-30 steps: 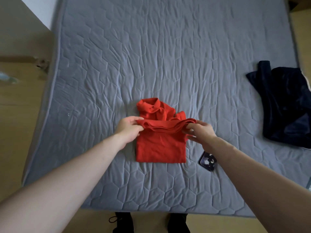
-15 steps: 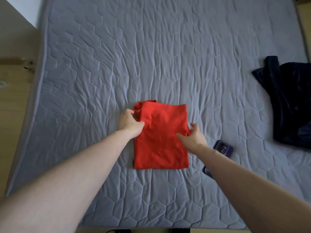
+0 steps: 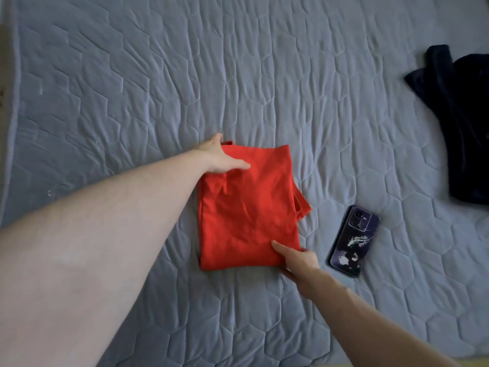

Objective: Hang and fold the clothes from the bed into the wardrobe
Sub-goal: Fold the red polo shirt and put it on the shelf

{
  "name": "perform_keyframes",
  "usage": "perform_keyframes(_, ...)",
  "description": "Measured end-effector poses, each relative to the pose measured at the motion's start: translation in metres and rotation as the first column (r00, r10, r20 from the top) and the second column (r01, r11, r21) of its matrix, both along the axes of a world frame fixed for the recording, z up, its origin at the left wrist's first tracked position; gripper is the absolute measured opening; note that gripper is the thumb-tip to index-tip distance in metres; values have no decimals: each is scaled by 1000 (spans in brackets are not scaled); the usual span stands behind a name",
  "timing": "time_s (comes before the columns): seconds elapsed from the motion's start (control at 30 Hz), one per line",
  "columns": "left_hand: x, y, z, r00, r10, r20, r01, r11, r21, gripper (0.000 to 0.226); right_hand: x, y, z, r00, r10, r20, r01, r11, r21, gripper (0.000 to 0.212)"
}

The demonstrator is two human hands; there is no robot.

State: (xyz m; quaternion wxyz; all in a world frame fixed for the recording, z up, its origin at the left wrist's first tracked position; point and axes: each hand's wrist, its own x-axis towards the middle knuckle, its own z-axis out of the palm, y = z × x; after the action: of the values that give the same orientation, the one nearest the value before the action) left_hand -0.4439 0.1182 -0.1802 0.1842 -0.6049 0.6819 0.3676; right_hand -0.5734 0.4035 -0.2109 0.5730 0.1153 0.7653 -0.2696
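Note:
A folded red shirt (image 3: 246, 207) lies flat on the grey quilted bed (image 3: 264, 75). My left hand (image 3: 217, 156) holds its far left corner, with the thumb laid across the top and the fingers mostly hidden behind the fabric. At the near right corner, my right hand (image 3: 296, 260) pinches the shirt, thumb on top and fingers tucked under the edge. A dark navy garment (image 3: 460, 123) lies crumpled at the bed's right side, apart from both hands.
A phone (image 3: 354, 241) in a dark patterned case lies face down on the bed just right of my right hand. The bed's left edge (image 3: 10, 128) runs along the frame's left side, and its near edge shows at the bottom right.
The shirt's top half was folded down into a flat rectangle. My left hand moved to the far left corner and my right hand slid down to the near right corner. The camera moved closer.

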Motion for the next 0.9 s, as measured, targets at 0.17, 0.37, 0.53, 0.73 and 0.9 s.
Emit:
perform_keyframes(0.17,26,14,-19,992,90,89,-94,995,45,97,-18,3,9,954,-291,73,295,955,-44,34)
perform_keyframes(0.37,80,82,7,915,370,-159,-278,866,416,96,-61,8,35,873,-486,-30,480,870,-113,37)
perform_keyframes(0.53,125,142,3,987,153,58,-162,853,496,85,-85,8,44,925,-338,-172,324,940,-105,31)
perform_keyframes(0.73,95,130,-10,939,335,-72,-301,906,297,90,-56,24,39,973,158,-167,-157,987,19,47)
perform_keyframes(0.9,57,119,-17,942,323,-87,-293,921,256,105,-46,17,31,914,119,-387,-155,986,-63,84)
